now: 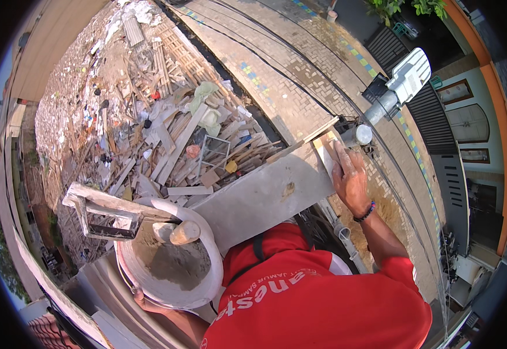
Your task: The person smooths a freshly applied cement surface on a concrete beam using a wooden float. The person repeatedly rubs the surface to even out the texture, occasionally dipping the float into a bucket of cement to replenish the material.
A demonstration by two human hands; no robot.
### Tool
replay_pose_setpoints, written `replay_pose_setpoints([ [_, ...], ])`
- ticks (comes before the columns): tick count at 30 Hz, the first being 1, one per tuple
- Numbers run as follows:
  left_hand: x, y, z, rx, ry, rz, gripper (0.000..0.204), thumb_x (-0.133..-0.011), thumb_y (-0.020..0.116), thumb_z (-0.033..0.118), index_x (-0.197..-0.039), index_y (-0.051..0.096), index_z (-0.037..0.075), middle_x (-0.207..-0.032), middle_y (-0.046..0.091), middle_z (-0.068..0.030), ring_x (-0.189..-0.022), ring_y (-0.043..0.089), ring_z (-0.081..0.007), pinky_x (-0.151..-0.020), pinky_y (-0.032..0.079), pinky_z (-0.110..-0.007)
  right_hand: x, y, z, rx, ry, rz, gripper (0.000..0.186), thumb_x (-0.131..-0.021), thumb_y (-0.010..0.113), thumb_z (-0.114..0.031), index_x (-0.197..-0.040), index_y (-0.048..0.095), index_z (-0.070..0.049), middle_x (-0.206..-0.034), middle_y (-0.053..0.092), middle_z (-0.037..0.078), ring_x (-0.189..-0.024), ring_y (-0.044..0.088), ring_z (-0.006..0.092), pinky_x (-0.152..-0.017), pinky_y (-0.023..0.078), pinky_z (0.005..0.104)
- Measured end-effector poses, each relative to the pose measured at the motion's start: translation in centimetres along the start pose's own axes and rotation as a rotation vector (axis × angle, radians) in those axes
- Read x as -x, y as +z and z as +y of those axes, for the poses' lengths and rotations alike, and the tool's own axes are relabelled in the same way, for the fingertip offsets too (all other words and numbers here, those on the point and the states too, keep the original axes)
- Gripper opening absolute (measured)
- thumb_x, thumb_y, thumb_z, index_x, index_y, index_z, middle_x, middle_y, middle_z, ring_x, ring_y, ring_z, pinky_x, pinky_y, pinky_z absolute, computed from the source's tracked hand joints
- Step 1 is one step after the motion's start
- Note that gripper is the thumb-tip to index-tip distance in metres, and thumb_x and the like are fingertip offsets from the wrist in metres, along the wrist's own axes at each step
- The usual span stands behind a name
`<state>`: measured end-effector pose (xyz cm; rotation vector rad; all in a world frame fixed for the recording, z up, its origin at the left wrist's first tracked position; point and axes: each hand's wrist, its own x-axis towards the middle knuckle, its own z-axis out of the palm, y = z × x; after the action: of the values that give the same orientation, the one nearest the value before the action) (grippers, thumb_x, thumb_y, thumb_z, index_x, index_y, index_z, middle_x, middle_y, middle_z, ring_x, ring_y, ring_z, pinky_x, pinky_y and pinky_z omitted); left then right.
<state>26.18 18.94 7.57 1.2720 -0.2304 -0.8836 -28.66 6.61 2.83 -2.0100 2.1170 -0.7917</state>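
My right hand is at the right end of a grey plastered ledge, fingers curled on a pale flat piece. My left hand grips the lower left of a white bucket with grey mortar inside. Tools with wooden handles and a metal-framed, mortar-crusted head rest across the bucket's top. My red-shirted body fills the lower middle.
Beyond the ledge, far below, lies a heap of wood scraps and rubbish. A street lamp and overhead cables pass close on the right, above a paved street. A long moulded edge runs at lower left.
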Motion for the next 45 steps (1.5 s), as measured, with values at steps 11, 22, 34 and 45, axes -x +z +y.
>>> replay_pose_setpoints([
  [11,1.7,3.0,-0.1,-0.026,0.013,0.007,0.071,-0.077,0.061,0.037,-0.131,0.050,-0.007,-0.133,0.052,-0.0211,-0.118,0.052,-0.0362,-0.098,0.041,-0.049,0.9,0.3,0.2,0.078,0.098,-0.026,0.059,-0.080,0.063,0.002,-0.138,0.052,-0.003,-0.107,0.063,0.016,-0.093,0.057,0.0364,-0.085,0.049,0.0465],
  [22,1.0,2.0,0.2,-0.005,-0.025,0.007,0.070,-0.077,0.062,0.037,-0.131,0.049,-0.005,-0.126,0.055,-0.0198,-0.113,0.055,-0.0359,-0.096,0.044,-0.048,2.8,0.1,-0.2,0.038,-0.002,-0.089,0.060,-0.081,0.063,0.001,-0.139,0.052,-0.005,-0.108,0.063,0.016,-0.092,0.058,0.0350,-0.082,0.051,0.0444],
  [34,0.0,0.4,-0.1,0.005,-0.046,0.018,0.070,-0.077,0.061,0.039,-0.130,0.050,-0.007,-0.131,0.052,-0.0199,-0.117,0.051,-0.0350,-0.098,0.041,-0.047,2.8,0.1,-1.1,-0.035,-0.012,-0.130,0.061,-0.081,0.063,0.002,-0.140,0.050,-0.003,-0.104,0.061,0.017,-0.093,0.057,0.0354,-0.082,0.049,0.0464],
  [45,0.0,0.7,-0.2,-0.009,-0.009,0.039,0.070,-0.077,0.060,0.036,-0.133,0.047,-0.004,-0.128,0.054,-0.0199,-0.113,0.055,-0.0355,-0.095,0.045,-0.047,2.8,1.0,-1.1,-0.020,-0.052,-0.137,0.059,-0.084,0.062,0.000,-0.141,0.048,-0.002,-0.107,0.060,0.018,-0.095,0.056,0.0358,-0.083,0.051,0.0448],
])
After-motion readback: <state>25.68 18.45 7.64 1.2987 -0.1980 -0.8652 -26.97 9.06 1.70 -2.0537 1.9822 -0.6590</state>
